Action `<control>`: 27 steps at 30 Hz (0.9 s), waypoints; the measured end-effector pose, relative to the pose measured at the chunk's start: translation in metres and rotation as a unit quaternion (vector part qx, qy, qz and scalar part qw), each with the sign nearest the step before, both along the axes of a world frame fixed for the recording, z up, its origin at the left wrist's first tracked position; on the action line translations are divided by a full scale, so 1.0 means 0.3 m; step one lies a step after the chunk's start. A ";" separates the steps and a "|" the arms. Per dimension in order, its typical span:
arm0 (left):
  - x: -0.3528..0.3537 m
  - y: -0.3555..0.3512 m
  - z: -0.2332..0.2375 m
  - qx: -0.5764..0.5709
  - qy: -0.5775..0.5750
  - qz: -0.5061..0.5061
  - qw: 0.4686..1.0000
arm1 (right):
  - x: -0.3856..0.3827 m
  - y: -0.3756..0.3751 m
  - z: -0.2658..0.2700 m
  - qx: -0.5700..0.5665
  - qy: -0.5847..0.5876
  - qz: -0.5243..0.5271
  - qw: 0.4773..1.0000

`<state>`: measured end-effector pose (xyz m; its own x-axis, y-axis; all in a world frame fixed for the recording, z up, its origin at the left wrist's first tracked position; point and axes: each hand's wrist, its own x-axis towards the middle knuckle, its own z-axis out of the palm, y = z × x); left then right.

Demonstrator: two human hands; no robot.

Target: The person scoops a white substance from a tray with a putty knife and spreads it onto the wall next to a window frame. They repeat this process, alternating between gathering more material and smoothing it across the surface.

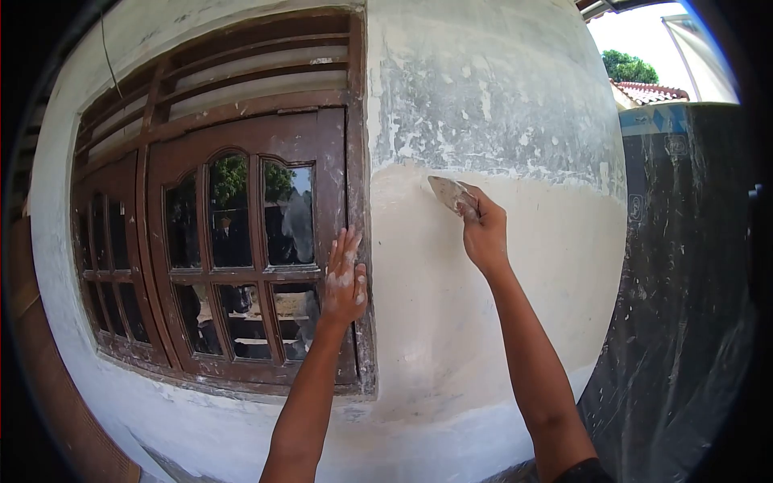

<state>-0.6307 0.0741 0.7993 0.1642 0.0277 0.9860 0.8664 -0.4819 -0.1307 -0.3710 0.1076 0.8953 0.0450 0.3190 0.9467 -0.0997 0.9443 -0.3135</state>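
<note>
My right hand [486,229] grips a putty knife [448,193], its blade pointing up and left against the wall [435,322]. The blade lies near the line where smooth cream filler meets the patchy grey, flaking surface above. White smears cover the blade and my fingers. My left hand [346,278], dusted with white, rests flat with its fingers stretched upward on the right side of the brown wooden window [330,145]. How much of the handle sits inside my right fist is hidden.
Glass panes [229,189] fill the window, with wooden slats [258,71] above them. A dark sheet [676,290] streaked with white hangs to the right of the wall corner. Beyond it are a red tiled roof [651,92] and a tree [628,68]. A thin wire [107,48] dangles at upper left.
</note>
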 end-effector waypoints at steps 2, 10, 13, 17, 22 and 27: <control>-0.010 0.012 -0.011 -0.006 0.021 0.025 0.999 | -0.008 0.020 0.040 0.113 -0.064 -0.135 0.982; -0.029 0.036 -0.052 -0.019 0.016 0.065 0.998 | -0.101 0.119 -0.071 0.336 -0.111 -0.358 0.864; -0.030 0.046 -0.062 -0.026 0.016 0.080 0.996 | -0.120 0.149 -0.244 0.316 -0.101 -0.369 0.868; -0.020 0.046 -0.077 -0.018 0.007 0.087 0.996 | -0.102 0.155 -0.544 0.278 -0.132 -0.373 0.875; -0.031 0.058 -0.117 -0.010 0.017 0.099 0.995 | -0.010 0.078 -0.810 0.241 -0.194 -0.352 0.883; -0.032 0.053 -0.126 -0.010 0.021 0.109 0.994 | -0.017 0.018 -0.445 0.289 -0.117 -0.323 0.894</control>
